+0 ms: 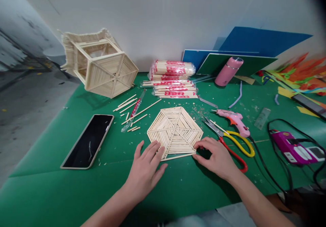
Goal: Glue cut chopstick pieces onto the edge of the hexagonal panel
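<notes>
A flat hexagonal panel [175,130] made of pale wooden chopsticks lies on the green tabletop, with spokes meeting at its middle. Along its near edge runs a loose-looking chopstick [178,157], slightly angled away from the rows. My left hand [147,166] is open, its fingers spread over the panel's near left corner and the thumb apart. At the near right corner, my right hand [216,155] pinches the right end of that chopstick between thumb and fingers. Right of the panel lie scissors [229,138] with red and yellow handles and a pink hot glue gun [234,120].
A hexagonal chopstick lantern-like frame [102,64] stands at the back left. Wrapped chopstick bundles [173,79] and a pink bottle [229,71] are along the wall. A phone [88,142] lies left, cut sticks [134,113] nearer the middle, and a purple power strip [292,147] with cables right.
</notes>
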Demonstrator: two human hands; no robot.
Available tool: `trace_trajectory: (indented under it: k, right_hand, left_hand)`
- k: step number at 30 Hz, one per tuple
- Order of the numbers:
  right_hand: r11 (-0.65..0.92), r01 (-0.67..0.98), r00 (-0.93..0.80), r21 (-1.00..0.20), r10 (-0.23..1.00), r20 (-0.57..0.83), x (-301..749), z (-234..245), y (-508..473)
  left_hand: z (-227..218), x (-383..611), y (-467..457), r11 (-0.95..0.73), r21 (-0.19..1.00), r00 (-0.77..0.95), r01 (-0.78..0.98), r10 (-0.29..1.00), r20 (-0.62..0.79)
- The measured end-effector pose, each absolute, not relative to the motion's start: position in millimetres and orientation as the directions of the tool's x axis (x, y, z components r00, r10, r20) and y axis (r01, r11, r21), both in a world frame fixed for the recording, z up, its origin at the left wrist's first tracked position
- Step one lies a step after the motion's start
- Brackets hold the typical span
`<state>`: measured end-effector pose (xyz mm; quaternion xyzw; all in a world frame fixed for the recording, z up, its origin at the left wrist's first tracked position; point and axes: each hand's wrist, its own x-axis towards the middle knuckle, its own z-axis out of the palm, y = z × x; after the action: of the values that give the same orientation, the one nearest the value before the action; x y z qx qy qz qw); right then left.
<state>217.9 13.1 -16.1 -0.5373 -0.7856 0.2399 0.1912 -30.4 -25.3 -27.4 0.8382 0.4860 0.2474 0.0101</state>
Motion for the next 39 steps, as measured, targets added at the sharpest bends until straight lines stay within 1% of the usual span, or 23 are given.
trace_trajectory:
  k: [3,5,7,10,12,15,18,20,24,27,31,34,35,36,37,38,39]
  right_hand:
    - [0.292,0.727,-0.337,-0.622,0.940,0.048,219,-15,12]
    - [0.269,0.707,-0.301,-0.654,0.951,0.066,222,-16,11]
    - [0.242,0.691,-0.241,-0.681,0.966,0.098,227,-17,10]
    - [0.173,0.673,-0.092,-0.719,0.984,0.151,239,-20,9]
    - [0.091,0.637,0.042,-0.765,0.987,0.152,247,-22,8]
    - [0.010,0.608,0.165,-0.794,0.976,0.139,256,-26,5]
    - [-0.024,0.604,0.231,-0.797,0.962,0.146,260,-29,1]
    - [-0.035,0.610,0.246,-0.791,0.958,0.147,261,-32,-2]
    - [-0.041,0.639,0.224,-0.768,0.965,0.134,262,-33,-3]
    - [-0.030,0.651,0.211,-0.759,0.967,0.143,261,-29,0]
    - [0.015,0.639,0.178,-0.769,0.970,0.167,253,-22,1]
    - [0.122,0.645,0.090,-0.754,0.968,0.234,237,-15,-2]
    - [0.174,0.641,0.037,-0.747,0.966,0.257,230,-11,-3]
    - [0.237,0.619,-0.041,-0.749,0.962,0.270,222,-8,-4]
    - [0.290,0.597,-0.127,-0.748,0.955,0.269,213,-5,-5]
    - [0.349,0.576,-0.206,-0.739,0.937,0.283,205,-3,-5]
    - [0.397,0.568,-0.287,-0.721,0.916,0.278,197,-1,-5]
  left_hand:
    - [-24,-37,-26,-0.531,0.288,0.385,0.797,0.814,0.434]
    - [-22,-45,-23,-0.496,0.285,0.345,0.820,0.826,0.445]
    - [-19,-56,-16,-0.424,0.244,0.285,0.872,0.846,0.450]
    - [-11,-79,4,-0.286,0.144,0.197,0.947,0.875,0.441]
    - [-5,-93,21,-0.232,0.099,0.171,0.968,0.892,0.419]
    - [3,-107,48,-0.185,0.028,0.162,0.982,0.918,0.362]
    - [8,-105,70,-0.218,-0.035,0.219,0.975,0.934,0.281]
    - [8,-98,80,-0.254,-0.074,0.265,0.964,0.935,0.234]
    - [2,-83,94,-0.294,-0.137,0.315,0.946,0.935,0.162]
    - [0,-79,101,-0.312,-0.142,0.330,0.939,0.935,0.126]
    - [12,-78,100,-0.326,-0.077,0.333,0.942,0.936,0.113]
    - [25,-66,81,-0.368,0.036,0.365,0.929,0.928,0.075]
    - [28,-59,72,-0.397,0.104,0.394,0.912,0.918,0.045]
    - [29,-52,62,-0.406,0.260,0.422,0.876,0.906,-0.006]
    - [28,-44,51,-0.393,0.376,0.440,0.839,0.897,-0.043]
    - [25,-37,40,-0.395,0.456,0.466,0.798,0.883,-0.052]
    - [21,-30,30,-0.386,0.494,0.467,0.779,0.883,-0.045]
